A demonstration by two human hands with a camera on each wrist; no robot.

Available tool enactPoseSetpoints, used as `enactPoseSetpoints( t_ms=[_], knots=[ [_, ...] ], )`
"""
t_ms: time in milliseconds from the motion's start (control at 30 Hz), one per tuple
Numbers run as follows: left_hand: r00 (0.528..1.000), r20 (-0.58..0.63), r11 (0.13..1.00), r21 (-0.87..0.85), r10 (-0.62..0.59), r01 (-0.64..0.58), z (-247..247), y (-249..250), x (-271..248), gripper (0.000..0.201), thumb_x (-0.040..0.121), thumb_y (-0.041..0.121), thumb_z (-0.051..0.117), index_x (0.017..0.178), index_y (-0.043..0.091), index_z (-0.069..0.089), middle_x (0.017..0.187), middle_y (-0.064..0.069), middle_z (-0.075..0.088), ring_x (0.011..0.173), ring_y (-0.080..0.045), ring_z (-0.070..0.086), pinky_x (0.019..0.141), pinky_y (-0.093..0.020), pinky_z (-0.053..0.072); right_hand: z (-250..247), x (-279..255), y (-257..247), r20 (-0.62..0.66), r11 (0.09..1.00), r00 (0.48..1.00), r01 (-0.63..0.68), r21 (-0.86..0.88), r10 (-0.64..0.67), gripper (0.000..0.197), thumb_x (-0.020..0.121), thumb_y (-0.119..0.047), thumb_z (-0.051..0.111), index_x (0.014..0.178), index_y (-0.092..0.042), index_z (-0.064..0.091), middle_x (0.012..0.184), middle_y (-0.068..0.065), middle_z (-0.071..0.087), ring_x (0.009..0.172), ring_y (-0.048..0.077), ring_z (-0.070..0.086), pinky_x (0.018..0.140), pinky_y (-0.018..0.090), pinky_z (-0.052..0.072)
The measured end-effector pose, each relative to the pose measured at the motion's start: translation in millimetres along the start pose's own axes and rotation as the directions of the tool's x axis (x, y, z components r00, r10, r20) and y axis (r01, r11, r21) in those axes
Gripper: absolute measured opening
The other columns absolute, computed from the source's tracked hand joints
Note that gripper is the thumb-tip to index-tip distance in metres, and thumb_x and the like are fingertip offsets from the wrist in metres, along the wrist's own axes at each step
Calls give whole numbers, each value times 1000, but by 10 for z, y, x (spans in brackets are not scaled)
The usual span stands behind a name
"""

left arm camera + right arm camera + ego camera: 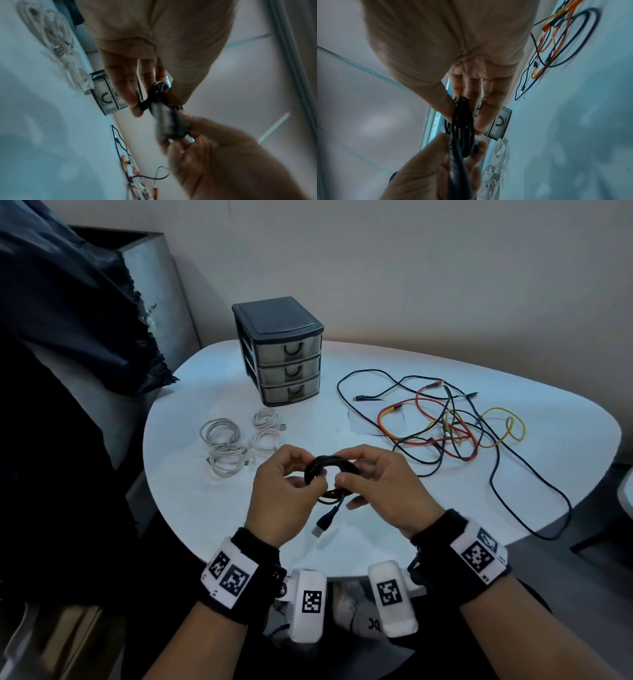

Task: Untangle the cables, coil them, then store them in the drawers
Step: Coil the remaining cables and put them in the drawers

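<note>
Both hands are clamped on one black cable coil [330, 474] held above the table [548, 440] near its front edge: your left hand [284, 494] pinches the left side, right hand [383, 491] the right. It's light, soft and springy, so it'll likely unwind if you ease off; grip across all the loops, not by the dangling USB plug [320, 527]. Looks: thin, matte black, several tight turns. Drawer unit [286, 361] is shut, w/ white coils [236, 443] just in front of it.
</note>
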State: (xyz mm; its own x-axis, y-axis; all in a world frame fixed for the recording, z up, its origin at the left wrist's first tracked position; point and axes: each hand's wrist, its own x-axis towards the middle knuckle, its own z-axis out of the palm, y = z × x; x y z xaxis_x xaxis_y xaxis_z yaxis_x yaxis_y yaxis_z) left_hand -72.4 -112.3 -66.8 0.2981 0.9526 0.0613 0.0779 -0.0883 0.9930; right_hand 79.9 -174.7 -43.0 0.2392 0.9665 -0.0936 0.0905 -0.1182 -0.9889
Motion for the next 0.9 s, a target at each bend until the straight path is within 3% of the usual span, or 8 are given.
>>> enactPoseSetpoints(
  t_ms=[100, 200, 267, 367, 467, 600, 733, 900],
  knots=[
    [998, 54, 991, 131, 11, -18, 27, -24, -31, 24, 82, 3, 66, 87, 22, 52, 75, -7, 71, 68, -26, 67, 67, -35, 55, 34, -5, 26, -1, 997, 999, 49, -61, -49, 24, 88, 0, 66, 105, -16, 67, 87, 18, 71, 77, 21, 68, 58, 27, 54],
    [959, 259, 990, -53, -116, 134, -52, 5, -16, 25, 85, -8, 63, 99, 13, 57, 71, -5, 73, 70, -17, 69, 73, -26, 53, 38, 0, 101, 5, 933, 982, 179, -312, -187, 22, 87, -6, 66, 101, -23, 69, 85, -6, 72, 79, 12, 65, 68, 23, 50],
    [919, 367, 975, -107, -146, 197, -138, 43, 23, 14, 87, 2, 67, 101, 6, 63, 70, -9, 71, 69, -18, 66, 75, -24, 51, 36, -19, 103, 79, 879, 969, 246, -409, -235, 22, 88, -7, 65, 100, -24, 72, 85, -14, 71, 79, 9, 64, 73, 16, 47],
    [900, 414, 989, 5, -139, 151, -182, 36, 64, 14, 96, 19, 62, 99, 6, 68, 67, -4, 65, 66, -15, 60, 71, -20, 48, 68, -61, 74, 135, 856, 959, 284, -431, -250, 22, 89, -7, 64, 100, -24, 73, 79, -17, 69, 74, 6, 61, 67, 9, 41],
    [923, 379, 998, 28, -66, 60, -122, 33, 35, 18, 101, 13, 52, 106, 10, 69, 72, 5, 66, 63, -12, 55, 67, -20, 47, 103, -63, 84, -1, 911, 978, 193, -364, -208, 22, 87, -19, 71, 106, -28, 66, 86, -11, 68, 70, 8, 64, 65, 18, 48],
    [991, 124, 989, -136, -46, 63, -73, 17, 40, 23, 102, 9, 48, 108, 14, 70, 62, 7, 61, 56, -9, 57, 64, -18, 48, 148, -102, 72, -103, 986, 993, -68, -151, 52, 24, 84, -23, 77, 101, -15, 61, 82, 6, 72, 61, 21, 70, 53, 29, 51],
    [996, -5, 945, -315, -93, 87, -49, 8, 66, 24, 102, 9, 49, 109, 17, 70, 75, 2, 66, 57, -12, 58, 66, -29, 51, 242, -163, 93, -18, 995, 995, -96, -1, 96, 10, 89, -6, 69, 87, 3, 68, 71, 15, 71, 55, 22, 67, 49, 27, 50],
    [990, 18, 879, -458, -142, 134, -16, 13, 28, 23, 102, 9, 49, 111, 15, 69, 80, -2, 68, 67, -15, 66, 62, -27, 55, 338, -81, 70, -212, 988, 973, -57, 146, 87, 9, 91, -12, 67, 88, -5, 65, 79, 11, 71, 61, 22, 69, 49, 29, 51]
  ],
)
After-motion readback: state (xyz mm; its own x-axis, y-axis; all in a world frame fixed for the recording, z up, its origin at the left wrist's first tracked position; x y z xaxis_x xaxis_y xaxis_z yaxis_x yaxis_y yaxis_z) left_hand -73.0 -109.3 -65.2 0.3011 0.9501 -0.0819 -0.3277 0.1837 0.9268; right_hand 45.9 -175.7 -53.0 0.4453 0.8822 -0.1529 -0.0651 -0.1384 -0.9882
